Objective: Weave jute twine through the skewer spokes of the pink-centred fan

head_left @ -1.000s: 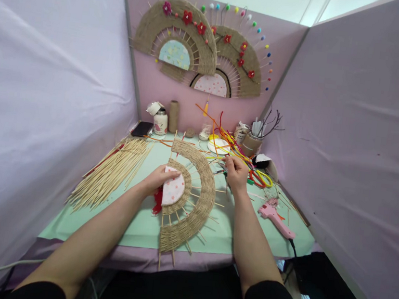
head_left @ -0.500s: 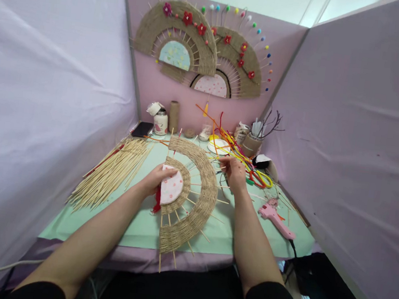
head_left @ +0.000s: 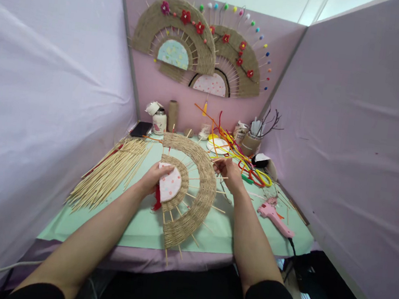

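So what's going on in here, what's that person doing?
A person is holding a woven fan over the table. The left hand grips it, thumb on the spotted half-circle. The right hand is at the outer edge, where thin sticks poke out; whether it pinches one is too small to tell. A pile of sticks lies left, a pink glue gun right, and two decorated fans hang behind.

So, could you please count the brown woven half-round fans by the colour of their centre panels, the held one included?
Light blue, patterned: 1 (rear left fan)
Pale with pink dots: 2 (rear right fan; held fan in left hand)
Total: 3 fans
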A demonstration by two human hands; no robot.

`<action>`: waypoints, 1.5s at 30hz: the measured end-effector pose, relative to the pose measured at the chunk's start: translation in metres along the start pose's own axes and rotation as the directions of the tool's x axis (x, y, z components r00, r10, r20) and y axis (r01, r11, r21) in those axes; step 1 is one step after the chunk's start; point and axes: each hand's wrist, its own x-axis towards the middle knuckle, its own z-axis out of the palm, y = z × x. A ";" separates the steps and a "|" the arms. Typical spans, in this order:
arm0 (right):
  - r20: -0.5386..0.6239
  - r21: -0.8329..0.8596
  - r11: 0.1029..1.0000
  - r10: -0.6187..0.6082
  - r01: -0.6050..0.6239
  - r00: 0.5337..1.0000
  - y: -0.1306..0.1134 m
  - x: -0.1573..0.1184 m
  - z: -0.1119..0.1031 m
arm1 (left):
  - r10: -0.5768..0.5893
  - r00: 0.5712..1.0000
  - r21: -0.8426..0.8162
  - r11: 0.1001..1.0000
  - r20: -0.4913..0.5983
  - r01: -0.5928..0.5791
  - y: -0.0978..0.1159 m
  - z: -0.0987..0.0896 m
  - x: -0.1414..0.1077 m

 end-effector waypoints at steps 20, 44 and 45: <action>-0.030 -0.477 0.873 -0.130 0.100 0.991 0.008 0.004 -0.007 | 0.143 0.979 -0.135 0.977 -0.148 -0.164 0.008 0.004 -0.003; -0.267 -0.181 0.972 -0.194 0.149 0.944 -0.006 0.001 -0.013 | 0.202 0.946 -0.088 0.969 -0.253 -0.231 0.008 0.003 0.003; -0.244 -0.189 0.972 -0.187 0.143 0.952 -0.006 0.001 -0.013 | 0.202 0.945 -0.091 0.969 -0.258 -0.232 0.009 0.002 0.003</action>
